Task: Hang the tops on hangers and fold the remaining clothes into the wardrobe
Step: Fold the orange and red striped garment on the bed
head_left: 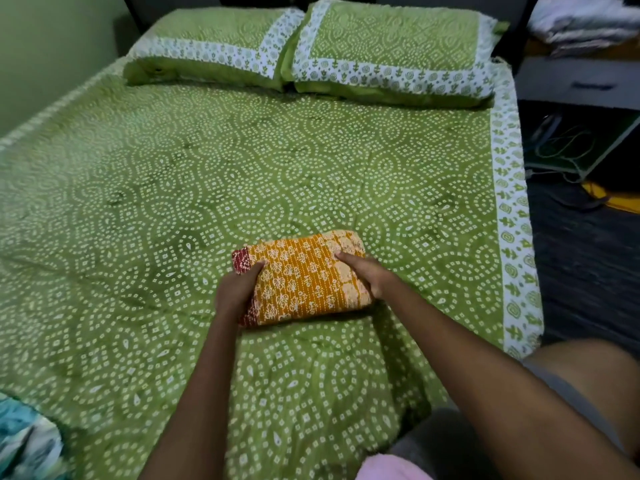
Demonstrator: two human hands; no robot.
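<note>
A folded orange garment [304, 277] with a white print and a red edge lies on the green patterned bed [173, 188], a little right of its middle. My left hand [237, 291] grips the garment's left end, thumb on top. My right hand [367, 271] holds the right end, with fingers lying over the top. Both forearms reach in from the lower right.
Two green pillows [391, 50] lie at the head of the bed. A teal and white cloth [24, 441] sits at the bed's lower left corner. Pink fabric [391, 467] shows at the bottom edge. At the right are folded clothes on a shelf [585, 22], a drawer, and cables on the floor.
</note>
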